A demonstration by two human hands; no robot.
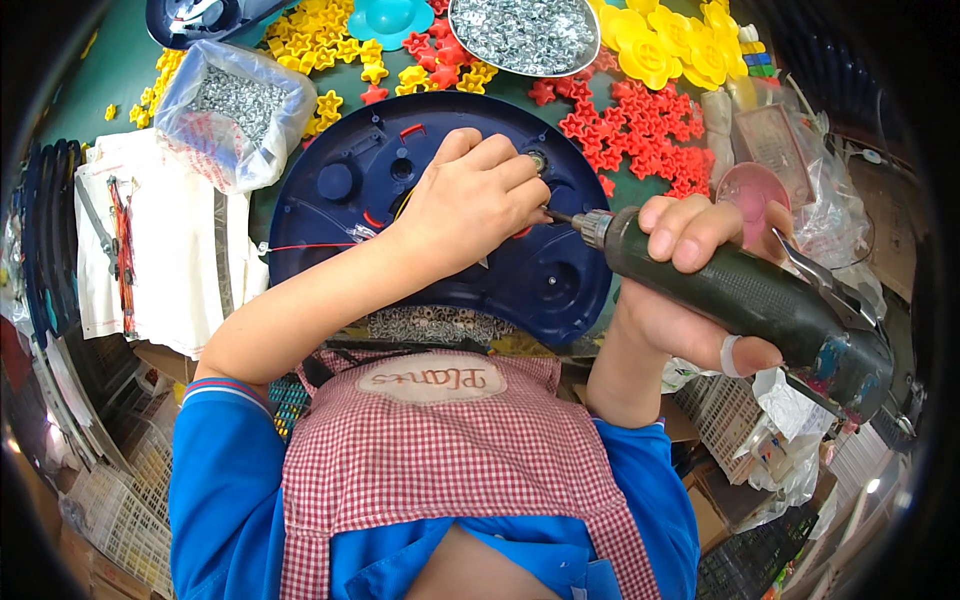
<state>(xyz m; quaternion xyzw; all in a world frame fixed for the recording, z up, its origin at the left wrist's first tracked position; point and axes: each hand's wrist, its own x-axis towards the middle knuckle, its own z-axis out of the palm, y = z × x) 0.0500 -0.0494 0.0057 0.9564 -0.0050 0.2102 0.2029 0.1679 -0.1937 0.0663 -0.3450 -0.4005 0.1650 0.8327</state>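
A dark blue, curved plastic shell [320, 215] lies on the table before me, its inner side with posts and holes facing up. My left hand [470, 200] rests over its middle, fingers curled together near the tip of a bit; whatever they pinch is hidden. In my right hand [655, 310] is a dark green power screwdriver [740, 285], gripped around its body and tilted with its bit pointing left at my left fingertips. White tape wraps the right thumb. A red wire [310, 246] runs out over the shell's left side.
Behind the shell are a bowl of small metal parts [525, 35], red star pieces [640, 130], yellow star pieces [325, 30] and yellow flower pieces [660, 45]. At left stand a bag-lined box of screws [240, 105] and white cloth [165, 270] with wires. A pink cup [750, 190] sits right.
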